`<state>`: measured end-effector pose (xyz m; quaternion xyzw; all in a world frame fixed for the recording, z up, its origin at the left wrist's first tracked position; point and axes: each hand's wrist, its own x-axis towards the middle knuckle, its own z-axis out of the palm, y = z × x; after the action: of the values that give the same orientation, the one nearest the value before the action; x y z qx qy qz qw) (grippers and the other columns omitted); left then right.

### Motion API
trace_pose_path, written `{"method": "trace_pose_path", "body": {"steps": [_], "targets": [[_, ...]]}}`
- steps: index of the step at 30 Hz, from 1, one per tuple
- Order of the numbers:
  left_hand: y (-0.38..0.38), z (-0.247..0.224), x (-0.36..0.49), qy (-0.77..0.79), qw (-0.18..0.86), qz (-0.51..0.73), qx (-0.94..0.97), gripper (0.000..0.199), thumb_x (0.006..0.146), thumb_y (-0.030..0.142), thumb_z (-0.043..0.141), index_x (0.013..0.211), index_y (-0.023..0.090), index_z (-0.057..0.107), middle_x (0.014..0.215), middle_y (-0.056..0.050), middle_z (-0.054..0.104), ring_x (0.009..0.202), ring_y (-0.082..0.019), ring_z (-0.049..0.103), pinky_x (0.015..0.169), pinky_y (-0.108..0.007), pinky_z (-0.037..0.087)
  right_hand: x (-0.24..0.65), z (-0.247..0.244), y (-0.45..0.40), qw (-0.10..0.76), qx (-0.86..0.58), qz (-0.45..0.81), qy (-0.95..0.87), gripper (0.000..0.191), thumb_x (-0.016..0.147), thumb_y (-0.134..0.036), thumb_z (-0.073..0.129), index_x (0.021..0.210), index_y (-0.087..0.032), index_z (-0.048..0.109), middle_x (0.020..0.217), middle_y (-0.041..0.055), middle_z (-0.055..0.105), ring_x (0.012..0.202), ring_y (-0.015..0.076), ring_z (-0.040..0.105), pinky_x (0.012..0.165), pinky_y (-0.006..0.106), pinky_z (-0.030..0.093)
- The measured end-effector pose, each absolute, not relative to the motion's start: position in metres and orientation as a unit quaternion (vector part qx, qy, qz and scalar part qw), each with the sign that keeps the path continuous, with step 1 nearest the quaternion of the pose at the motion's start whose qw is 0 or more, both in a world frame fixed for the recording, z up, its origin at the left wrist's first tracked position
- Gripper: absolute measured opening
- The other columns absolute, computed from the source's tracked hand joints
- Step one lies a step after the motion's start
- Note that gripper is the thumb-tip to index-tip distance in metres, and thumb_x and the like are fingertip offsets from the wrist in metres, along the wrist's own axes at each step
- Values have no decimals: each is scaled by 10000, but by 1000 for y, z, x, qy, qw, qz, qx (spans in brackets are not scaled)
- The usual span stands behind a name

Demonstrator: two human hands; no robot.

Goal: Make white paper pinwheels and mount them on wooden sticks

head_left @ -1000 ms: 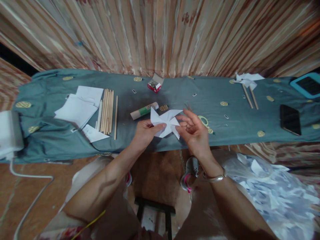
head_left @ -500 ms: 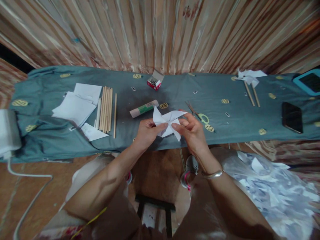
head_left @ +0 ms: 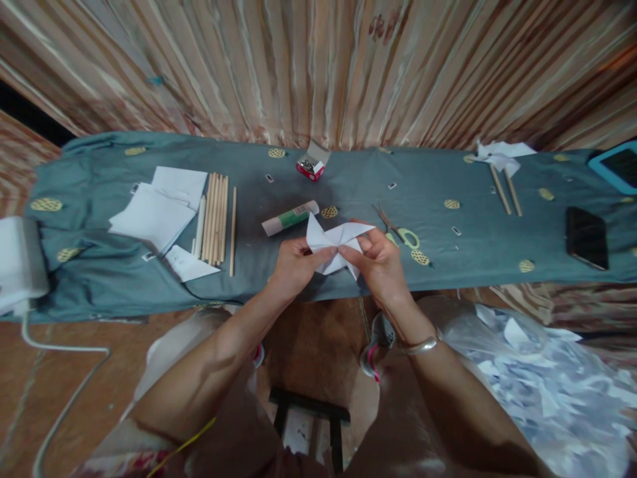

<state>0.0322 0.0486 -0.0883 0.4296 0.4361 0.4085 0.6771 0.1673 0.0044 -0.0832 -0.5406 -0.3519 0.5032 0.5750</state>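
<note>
A white paper pinwheel (head_left: 343,234) is held between both hands over the near edge of the cloth-covered table. My left hand (head_left: 294,267) grips its left side, the thumb pressed near the centre. From the right, my right hand (head_left: 381,265) pinches it, and that thumb lies on the centre as well, tip close to the other. The fingers behind the paper are hidden. Just beyond the pinwheel lies a glue stick (head_left: 290,218) with a green label. Scissors (head_left: 398,229) with light green handles rest beside my right hand.
White paper sheets (head_left: 154,212) and several wooden sticks (head_left: 215,219) lie at left. Farther back stands an open small red box (head_left: 310,166). Finished-looking pinwheels on sticks (head_left: 502,159) and a phone (head_left: 586,237) are at right. A plastic bag of folded papers (head_left: 542,378) sits below.
My right thumb has shifted left onto the pinwheel's centre, closer to my left thumb. The whole view has slid slightly; the table items stay put.
</note>
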Motion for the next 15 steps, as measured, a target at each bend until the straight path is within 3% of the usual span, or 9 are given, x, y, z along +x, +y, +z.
{"method": "trace_pose_path", "body": {"steps": [5,15], "targets": [[53,-92,32,437,679,414,419,222,513,303,838,630,145,735,617,-9,706,544,-127,571,547,-240,442,163,-81,7,584,-535,505,-343,480,620,-392,815,1012,-226,592,880,12,760,788,215,716,760,364,590],[64,-90,31,439,682,411,417,179,535,288,799,644,155,747,640,-11,715,577,-141,595,580,-255,465,164,-81,14,588,-564,464,-349,394,675,-423,784,982,-230,628,785,-14,743,647,156,673,613,286,546]]}}
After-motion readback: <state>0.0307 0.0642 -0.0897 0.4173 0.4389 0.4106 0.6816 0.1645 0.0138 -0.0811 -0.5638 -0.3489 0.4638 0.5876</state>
